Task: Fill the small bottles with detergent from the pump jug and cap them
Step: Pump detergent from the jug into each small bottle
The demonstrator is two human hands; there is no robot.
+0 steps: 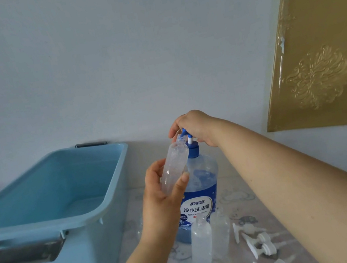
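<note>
A big clear jug (201, 186) of blue detergent with a blue label stands on the table, topped by a blue pump (188, 139). My right hand (196, 126) is closed over the pump head. My left hand (162, 199) grips a small clear bottle (174, 165), tilted, with its open mouth up against the pump spout. Two more small clear bottles (201, 244) (221, 230) stand upright without caps in front of the jug. Several white spray caps (259, 242) lie on the table to the right of them.
A large light-blue plastic tub (52, 218) with grey handles takes up the left side of the table. The table has a pale patterned cover (236, 191). A white wall runs behind, with a gold embossed panel (320, 58) at the upper right.
</note>
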